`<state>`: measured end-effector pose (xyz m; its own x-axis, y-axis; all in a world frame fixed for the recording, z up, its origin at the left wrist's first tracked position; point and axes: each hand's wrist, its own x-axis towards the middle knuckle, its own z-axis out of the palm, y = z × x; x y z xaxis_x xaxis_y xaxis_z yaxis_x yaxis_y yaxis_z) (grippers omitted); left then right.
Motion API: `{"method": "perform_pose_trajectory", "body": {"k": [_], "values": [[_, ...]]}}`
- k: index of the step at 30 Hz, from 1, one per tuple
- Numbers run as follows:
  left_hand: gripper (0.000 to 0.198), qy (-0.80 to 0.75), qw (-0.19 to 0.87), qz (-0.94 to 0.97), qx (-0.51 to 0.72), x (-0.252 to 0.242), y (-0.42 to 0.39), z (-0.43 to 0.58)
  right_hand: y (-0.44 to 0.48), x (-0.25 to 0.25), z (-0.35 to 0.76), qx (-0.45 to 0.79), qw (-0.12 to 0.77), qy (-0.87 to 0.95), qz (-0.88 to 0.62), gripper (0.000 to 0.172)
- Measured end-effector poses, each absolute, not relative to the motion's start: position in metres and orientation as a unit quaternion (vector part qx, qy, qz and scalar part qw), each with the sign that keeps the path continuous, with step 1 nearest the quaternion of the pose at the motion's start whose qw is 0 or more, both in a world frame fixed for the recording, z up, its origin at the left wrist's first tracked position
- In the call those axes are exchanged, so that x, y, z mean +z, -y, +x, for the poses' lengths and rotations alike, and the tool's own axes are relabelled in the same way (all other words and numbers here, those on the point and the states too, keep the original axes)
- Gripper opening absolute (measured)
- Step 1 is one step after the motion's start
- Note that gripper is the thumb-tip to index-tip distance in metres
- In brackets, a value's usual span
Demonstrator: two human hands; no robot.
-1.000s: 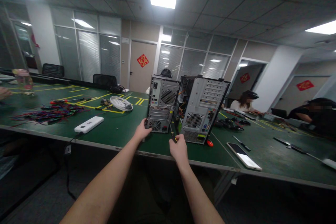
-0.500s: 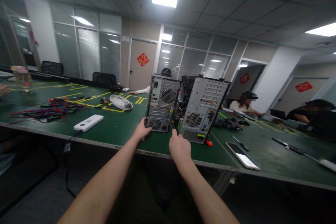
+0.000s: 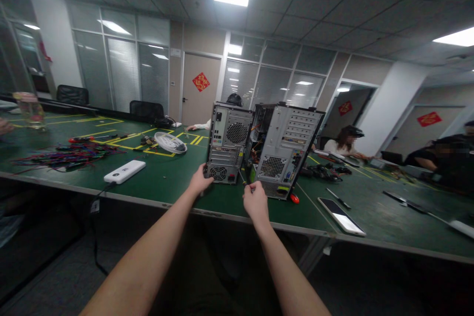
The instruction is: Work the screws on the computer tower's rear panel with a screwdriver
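Note:
Two computer cases stand upright side by side, back panels facing me. My left hand (image 3: pixel 200 180) grips the lower left corner of the left computer case (image 3: pixel 226 155), thumb on its back near the power supply fan. In my right hand (image 3: pixel 256 199) is a screwdriver (image 3: pixel 244 181), pinched by its handle, most of which the fingers cover. Its thin shaft points up toward the lower right edge of the left case; where the tip ends I cannot tell. The right computer case (image 3: pixel 291 153) is tilted in view, its open side showing cables, just behind my right hand.
On the green table (image 3: pixel 177 192) lie a white power bank (image 3: pixel 125 172), a pile of thin wires (image 3: pixel 66 156) and a white round basket (image 3: pixel 170 142). To the right are a phone (image 3: pixel 341 216), another screwdriver (image 3: pixel 338 198) and black cables (image 3: pixel 326 173). Other people sit across and at right.
My right hand has turned and shifted slightly right, and more of the screwdriver handle shows now. The left hand keeps its place on the case.

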<state>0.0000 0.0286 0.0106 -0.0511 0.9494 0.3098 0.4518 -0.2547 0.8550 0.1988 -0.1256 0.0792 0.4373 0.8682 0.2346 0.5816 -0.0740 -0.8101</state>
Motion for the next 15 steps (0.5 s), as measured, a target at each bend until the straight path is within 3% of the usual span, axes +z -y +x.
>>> {"method": "perform_pose_trajectory", "body": {"k": [9, 15], "values": [[0.084, -0.550, 0.261, 0.637, 0.472, 0.011, -0.028, -0.001, 0.115, 0.066, 0.193, 0.358, 0.599, 0.375, -0.610, 0.022], [0.082, -0.536, 0.275, 0.640, 0.476, 0.008, -0.031, -0.001, 0.118, 0.065, 0.191, 0.334, 0.594, 0.412, -0.604, 0.019]]}}
